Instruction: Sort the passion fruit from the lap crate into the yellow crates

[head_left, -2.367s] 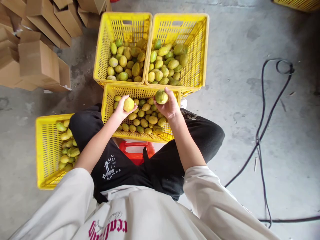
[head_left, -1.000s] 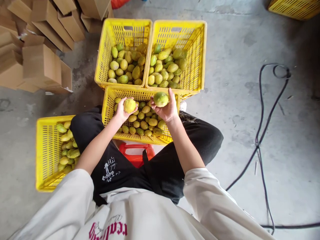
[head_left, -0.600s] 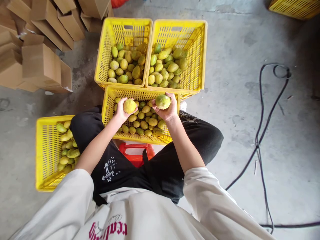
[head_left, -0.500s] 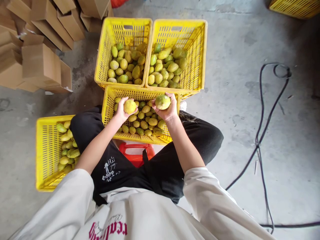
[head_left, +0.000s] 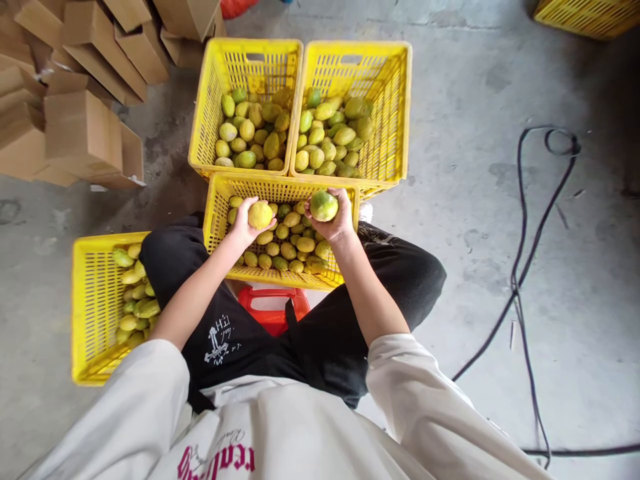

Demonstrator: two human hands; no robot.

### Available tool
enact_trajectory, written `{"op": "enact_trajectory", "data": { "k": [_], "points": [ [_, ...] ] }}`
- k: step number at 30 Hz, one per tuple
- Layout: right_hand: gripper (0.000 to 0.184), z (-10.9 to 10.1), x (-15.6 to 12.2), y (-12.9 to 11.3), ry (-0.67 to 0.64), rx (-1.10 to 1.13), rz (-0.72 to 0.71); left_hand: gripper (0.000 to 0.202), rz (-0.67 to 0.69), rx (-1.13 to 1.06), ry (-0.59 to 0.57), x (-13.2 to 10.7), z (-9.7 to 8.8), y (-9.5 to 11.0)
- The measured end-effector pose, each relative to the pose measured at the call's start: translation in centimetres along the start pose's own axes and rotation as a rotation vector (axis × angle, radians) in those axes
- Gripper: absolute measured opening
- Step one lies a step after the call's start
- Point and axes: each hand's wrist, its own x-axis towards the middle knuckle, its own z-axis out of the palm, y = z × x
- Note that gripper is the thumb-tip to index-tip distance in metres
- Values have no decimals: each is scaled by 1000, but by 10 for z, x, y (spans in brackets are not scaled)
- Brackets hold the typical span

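The yellow fruit (head_left: 261,215) sat in the left hand (head_left: 243,225), and the grip was closed around it from below, with the fingers curled up its sides. The green fruit (head_left: 324,205) sat in the right hand (head_left: 334,220), and that grip was closed around it too, with fingers over the top. Both fruits were held just above the near crate (head_left: 216,200), a yellow plastic one full of small green and yellow fruits. This crate sat between the person's knees, in front of a red stool (head_left: 273,310). The two hands were near each other but did not touch. Right behind the near crate stood two more yellow crates, side by side and touching. The far left crate (head_left: 205,107) and the far right crate (head_left: 397,107) each had a pile of the same fruits inside. Another yellow crate, the side crate (head_left: 90,300), lay by the person's left leg, also with fruits in it. Brown cardboard boxes (head_left: 83,127) were stacked on the floor to the far left. A black cable (head_left: 523,267) ran in loops over the grey floor on the right.
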Motion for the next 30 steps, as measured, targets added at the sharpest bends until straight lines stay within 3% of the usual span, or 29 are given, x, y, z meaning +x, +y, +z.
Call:
{"op": "enact_trajectory", "data": {
  "k": [10,17,24,30],
  "points": [
    [61,8,-12,-5,137,29,91,13,-30,-86,60,-8,5,0],
    [64,-2,-7,-1,88,119,89,14,0,-119,49,-4,4,1],
    [61,-3,-2,1,79,45,7,9,122,-148,78,-4,2,1],
    [51,10,-14,-6,128,148,49,29,135,-90,26,-4,1,-5]
  ]
}}
